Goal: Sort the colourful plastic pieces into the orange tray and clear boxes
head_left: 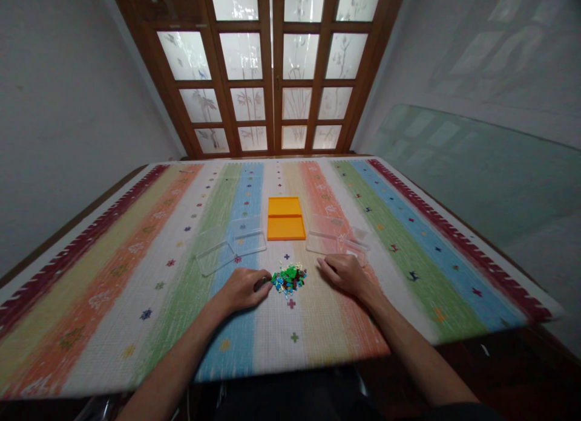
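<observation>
A small heap of tiny loose bricks, mostly green, blue, dark red and pale yellow, lies on the striped cloth between my hands. At its left edge, my left hand rests with curled fingers, thumb and fingertips close to a green piece. Whether a piece is pinched there is too small to tell. My right hand lies on the cloth right of the heap, apart from it, with its fingers loosely closed; their inside is hidden. Straight beyond the heap is an orange two-part case, lying flat and spread.
Clear plastic trays stand left of the orange case, and more transparent trays are on its right, near my right hand. A striped tablecloth covers the table. Wooden glazed doors are behind it; a pale glass panel leans along the right wall.
</observation>
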The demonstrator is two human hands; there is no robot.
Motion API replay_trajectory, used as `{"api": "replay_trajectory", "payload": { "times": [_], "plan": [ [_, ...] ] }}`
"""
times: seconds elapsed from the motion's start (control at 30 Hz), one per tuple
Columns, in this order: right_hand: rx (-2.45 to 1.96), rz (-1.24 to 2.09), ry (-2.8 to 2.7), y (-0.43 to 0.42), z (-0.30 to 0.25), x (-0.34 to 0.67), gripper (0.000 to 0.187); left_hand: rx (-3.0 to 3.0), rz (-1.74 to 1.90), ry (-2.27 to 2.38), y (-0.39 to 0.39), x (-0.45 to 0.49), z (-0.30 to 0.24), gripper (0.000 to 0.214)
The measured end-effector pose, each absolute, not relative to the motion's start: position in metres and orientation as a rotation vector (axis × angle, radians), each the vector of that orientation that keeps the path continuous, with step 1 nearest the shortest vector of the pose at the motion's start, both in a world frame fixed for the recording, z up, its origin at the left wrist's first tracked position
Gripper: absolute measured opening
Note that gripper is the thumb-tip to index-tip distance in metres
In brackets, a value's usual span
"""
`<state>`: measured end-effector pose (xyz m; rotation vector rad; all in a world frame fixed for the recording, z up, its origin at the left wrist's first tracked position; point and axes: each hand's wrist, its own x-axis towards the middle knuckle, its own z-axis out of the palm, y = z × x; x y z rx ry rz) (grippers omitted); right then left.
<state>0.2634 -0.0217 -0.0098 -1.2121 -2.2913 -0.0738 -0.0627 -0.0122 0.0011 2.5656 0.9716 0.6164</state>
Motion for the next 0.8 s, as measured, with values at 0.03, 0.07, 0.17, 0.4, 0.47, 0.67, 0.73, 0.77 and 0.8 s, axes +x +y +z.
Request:
{"api": "replay_trajectory", "payload": {
  "times": [0.03, 0.07, 0.17, 0.4, 0.47, 0.67, 0.73, 0.77, 0.8],
  "plan": [
    [-1.206, -0.081, -2.290, -0.022, -0.010, 0.263, 0.046, 2.563, 0.602, 0.966, -0.012, -0.062, 0.000, 0.017],
    [-1.199, -0.090, -2.288, -0.022, -0.010, 0.263, 0.046, 2.560, 0.591, 0.962, -0.012, -0.062, -0.001, 0.017],
    [-1.179, -0.109, -2.278, -0.022, -0.010, 0.262, 0.046, 2.543, 0.589, 0.958, -0.012, -0.062, -0.001, 0.016],
    [-1.181, -0.097, -2.296, -0.021, -0.009, 0.263, 0.046, 2.444, 0.653, 0.973, -0.009, -0.071, 0.012, 0.015],
    [-1.173, -0.098, -2.298, -0.021, -0.009, 0.263, 0.046, 2.427, 0.710, 1.044, -0.005, -0.082, 0.018, 0.017],
    [-1.159, -0.125, -2.285, -0.021, -0.010, 0.263, 0.048, 2.372, 0.891, 1.395, 0.010, -0.127, 0.033, 0.026],
    [-1.154, -0.131, -2.289, -0.021, -0.010, 0.263, 0.048, 2.348, 0.880, 1.513, 0.013, -0.140, 0.034, 0.030],
    [-1.152, -0.135, -2.290, -0.021, -0.010, 0.263, 0.048, 2.335, 0.857, 1.566, 0.015, -0.145, 0.034, 0.031],
    [-1.152, -0.139, -2.290, -0.021, -0.010, 0.263, 0.047, 2.322, 0.824, 1.614, 0.015, -0.149, 0.034, 0.033]
  ]
}}
